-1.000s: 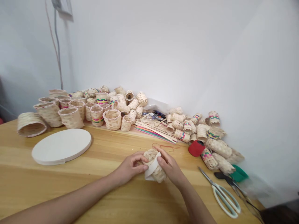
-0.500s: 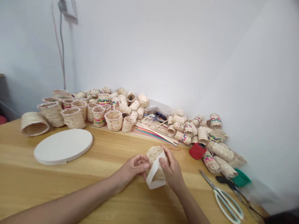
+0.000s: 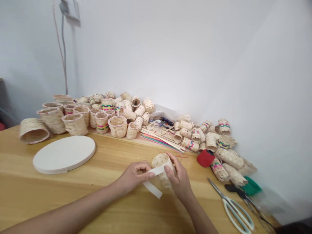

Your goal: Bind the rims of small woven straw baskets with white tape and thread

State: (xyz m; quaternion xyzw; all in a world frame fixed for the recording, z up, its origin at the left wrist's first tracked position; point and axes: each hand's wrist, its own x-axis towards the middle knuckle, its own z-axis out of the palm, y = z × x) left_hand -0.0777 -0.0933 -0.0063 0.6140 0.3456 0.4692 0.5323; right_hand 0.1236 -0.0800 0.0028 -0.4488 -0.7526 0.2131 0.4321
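A small woven basket (image 3: 165,178) of pale strips sits in my right hand (image 3: 179,177), whose fingers wrap its far side. The right thumb presses one end of a white strip (image 3: 157,170) to the basket near its rim. My left hand (image 3: 138,175) pinches that strip between thumb and fingers, to the left of the basket. From the left fingers the strip's free end hangs down and to the right. The basket's mouth points up and slightly toward the left.
A roll of white strip (image 3: 64,154) lies flat on the wooden table (image 3: 109,208). Behind stand several woven baskets (image 3: 117,126) and coloured strips (image 3: 163,143). At right lie a red tape dispenser (image 3: 205,158), scissors (image 3: 234,208), a green object (image 3: 252,186) and more baskets (image 3: 230,156).
My left hand has drawn the white strip up and leftward, pulling it straight near the basket's rim. Earlier it hung in a loop across the basket's front. The right hand keeps its hold.
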